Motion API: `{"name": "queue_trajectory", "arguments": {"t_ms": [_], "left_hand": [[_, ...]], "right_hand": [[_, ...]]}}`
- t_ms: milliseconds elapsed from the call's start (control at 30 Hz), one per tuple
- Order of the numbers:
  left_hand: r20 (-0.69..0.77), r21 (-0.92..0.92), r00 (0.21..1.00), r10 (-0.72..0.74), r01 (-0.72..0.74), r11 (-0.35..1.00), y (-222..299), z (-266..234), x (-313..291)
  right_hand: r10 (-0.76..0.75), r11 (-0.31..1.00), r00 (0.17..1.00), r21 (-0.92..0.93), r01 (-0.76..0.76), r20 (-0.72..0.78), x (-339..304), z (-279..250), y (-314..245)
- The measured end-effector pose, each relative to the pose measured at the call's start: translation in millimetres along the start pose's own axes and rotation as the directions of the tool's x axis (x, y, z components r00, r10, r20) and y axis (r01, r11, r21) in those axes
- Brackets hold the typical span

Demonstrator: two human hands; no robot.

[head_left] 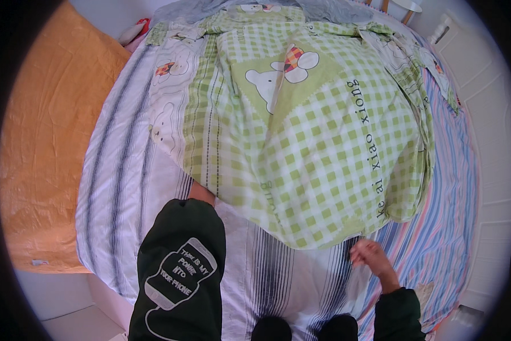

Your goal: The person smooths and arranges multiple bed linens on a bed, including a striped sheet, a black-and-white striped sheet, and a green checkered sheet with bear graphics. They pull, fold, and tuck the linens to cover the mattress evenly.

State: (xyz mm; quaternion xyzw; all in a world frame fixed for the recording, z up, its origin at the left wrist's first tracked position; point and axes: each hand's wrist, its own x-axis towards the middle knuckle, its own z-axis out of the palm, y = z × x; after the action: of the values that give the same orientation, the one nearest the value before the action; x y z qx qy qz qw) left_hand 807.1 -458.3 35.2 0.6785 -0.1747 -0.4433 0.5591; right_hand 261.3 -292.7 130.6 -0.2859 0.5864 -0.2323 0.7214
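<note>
Orange cloth (62, 142) frame L; green cover (318, 153), print (372, 152) running up-frame, hides L hand, can't tell grip; R hand (371, 256) curled, hold unclear.

Premises are a bedroom, consistent with a home. A bed (104, 219) fills most of the view, bearing a white cotton-like sheet with dark grey stripes (116, 136) and a blue-and-pink striped sheet (451, 170). Over these lies a rumpled green-and-white checked fabric cover printed with cartoon bears (318, 187). A white panelled board with a rounded post (497, 182) flanks the right side.
</note>
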Motion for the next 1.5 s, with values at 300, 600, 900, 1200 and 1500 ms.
{"name": "queue_trajectory", "arguments": {"t_ms": [300,600,900,1200,1500], "left_hand": [[-0.047,0.032,0.999,-0.012,0.013,0.999,6,-1,5],[-0.145,0.037,0.988,0.047,-0.042,0.998,67,-25,5],[0.307,0.349,0.686,0.660,-0.726,0.593,248,108,-27],[0.855,0.517,0.497,0.147,-0.838,-0.174,188,243,-142],[0.653,0.584,0.650,0.389,-0.759,0.288,248,76,9]], "right_hand": [[0.375,0.908,0.926,-0.218,-0.358,0.041,31,36,21],[0.403,0.888,0.915,-0.241,-0.390,0.002,33,26,15],[0.344,0.918,0.939,-0.216,-0.333,0.017,27,22,23],[0.305,0.929,0.952,-0.223,-0.295,0.010,30,19,32],[0.257,0.951,0.966,-0.179,-0.252,0.004,27,16,37]]}}
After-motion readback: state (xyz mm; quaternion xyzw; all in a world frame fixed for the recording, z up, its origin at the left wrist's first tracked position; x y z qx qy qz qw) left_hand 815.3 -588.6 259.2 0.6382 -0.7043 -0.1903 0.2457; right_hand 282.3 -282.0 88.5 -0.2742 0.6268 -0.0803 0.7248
